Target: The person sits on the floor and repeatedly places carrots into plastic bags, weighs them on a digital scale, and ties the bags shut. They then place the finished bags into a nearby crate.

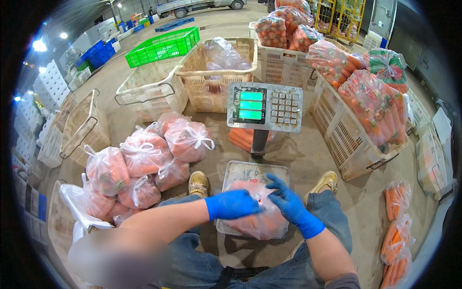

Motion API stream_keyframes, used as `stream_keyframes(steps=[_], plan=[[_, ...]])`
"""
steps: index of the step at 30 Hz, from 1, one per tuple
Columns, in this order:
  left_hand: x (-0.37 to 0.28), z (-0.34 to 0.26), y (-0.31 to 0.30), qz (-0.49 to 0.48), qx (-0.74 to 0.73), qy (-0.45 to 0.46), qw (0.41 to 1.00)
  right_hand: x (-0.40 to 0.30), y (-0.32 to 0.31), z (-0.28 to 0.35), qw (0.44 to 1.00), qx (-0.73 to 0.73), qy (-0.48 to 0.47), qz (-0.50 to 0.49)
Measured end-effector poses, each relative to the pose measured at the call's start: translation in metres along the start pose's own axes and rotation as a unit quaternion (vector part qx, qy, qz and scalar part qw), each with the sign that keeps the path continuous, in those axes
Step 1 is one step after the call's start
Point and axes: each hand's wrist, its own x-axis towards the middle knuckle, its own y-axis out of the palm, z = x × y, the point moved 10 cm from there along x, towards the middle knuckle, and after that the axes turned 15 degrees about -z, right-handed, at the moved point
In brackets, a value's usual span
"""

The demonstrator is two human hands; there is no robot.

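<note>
On the platform scale's metal pan lies a translucent plastic bag of carrots. My left hand, in a blue glove, is at the bag's gathered top, its fingers blurred. Also gloved in blue, my right hand touches the top from the other side, fingers bent and partly spread. Whether either hand grips the plastic is unclear. The scale's display and keypad head stands on a post just beyond, its screens lit green. Tied bags of carrots are piled on the left.
Plastic crates stand beyond the scale, one holding clear plastic bags. A large crate at right carries big bags of carrots. More bagged carrots lie on the floor at lower right. White plastic bags hang at lower left.
</note>
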Motion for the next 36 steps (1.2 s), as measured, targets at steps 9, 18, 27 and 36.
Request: stream_keyframes(steps=[9,18,27,36], plan=[[0.004,-0.016,-0.021,-0.160,-0.188,0.012,0.969,-0.014,0.020,-0.047,0.960,0.183,0.202,0.068],[-0.025,0.053,-0.003,-0.212,-0.227,-0.328,0.892,-0.036,0.034,-0.042,0.956,0.098,0.247,0.123],[-0.026,0.052,0.001,-0.148,-0.188,-0.319,0.917,-0.038,0.033,-0.022,0.976,0.043,0.209,0.044],[-0.090,0.133,0.022,-0.017,0.022,-0.432,0.902,-0.030,-0.003,-0.064,0.883,-0.350,0.071,0.305]])
